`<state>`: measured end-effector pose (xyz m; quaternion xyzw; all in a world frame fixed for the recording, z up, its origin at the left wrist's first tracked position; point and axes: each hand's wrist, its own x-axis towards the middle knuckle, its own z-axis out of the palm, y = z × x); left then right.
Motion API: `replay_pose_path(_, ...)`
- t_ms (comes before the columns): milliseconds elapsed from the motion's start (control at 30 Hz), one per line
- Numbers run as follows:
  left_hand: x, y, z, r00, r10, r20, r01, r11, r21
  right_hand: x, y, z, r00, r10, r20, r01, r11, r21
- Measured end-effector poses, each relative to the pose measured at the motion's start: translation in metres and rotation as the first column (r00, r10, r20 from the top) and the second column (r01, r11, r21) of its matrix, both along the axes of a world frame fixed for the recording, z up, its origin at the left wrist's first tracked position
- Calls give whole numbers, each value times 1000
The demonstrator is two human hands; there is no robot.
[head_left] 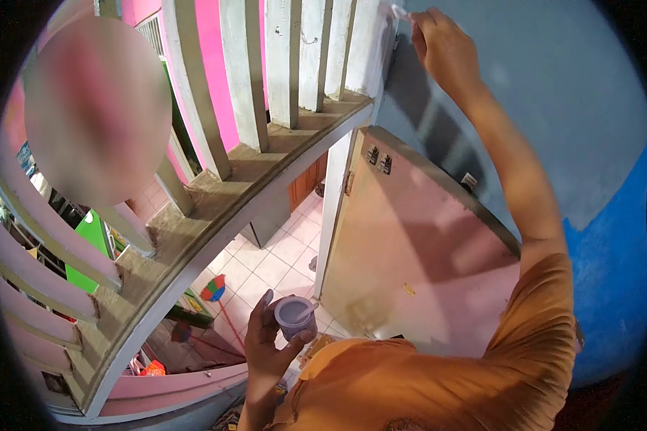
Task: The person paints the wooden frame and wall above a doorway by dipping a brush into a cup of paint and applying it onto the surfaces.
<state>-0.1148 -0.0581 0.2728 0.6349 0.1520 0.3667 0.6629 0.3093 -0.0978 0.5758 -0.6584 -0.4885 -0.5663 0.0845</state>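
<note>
My left hand (267, 345) is wrapped round a small round greyish-lavender cup (295, 330), held low in front of my body. A pale stick or spoon handle (308, 312) leans inside the cup; whatever else it contains is unclear. Raised high at the upper right, my right hand (442, 44) pinches a small whitish tool (401, 12), whose exact kind I cannot make out. The tool's pale end is at the corner where a white post (366, 50) meets the grey-painted wall (546, 79). Whether it touches the surface is hard to tell.
White slats (284, 65) stand on a dusty ledge (244, 169) curving across the left. Below my right arm is an open pinkish door (424, 251). A tiled floor (273, 269) lies below, with a colourful broom (213, 288). Blue paint (611, 287) covers the wall's lower right.
</note>
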Motion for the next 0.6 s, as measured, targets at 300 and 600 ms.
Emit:
replay_pose_path(300,-2,0,1,1000,19,-14,-19,1000,-22,20,6,-2,998,67,-17,-67,998,11)
replay_pose_path(600,4,-4,7,997,67,31,-69,995,73,-30,2,47,889,46,-456,132,927,352)
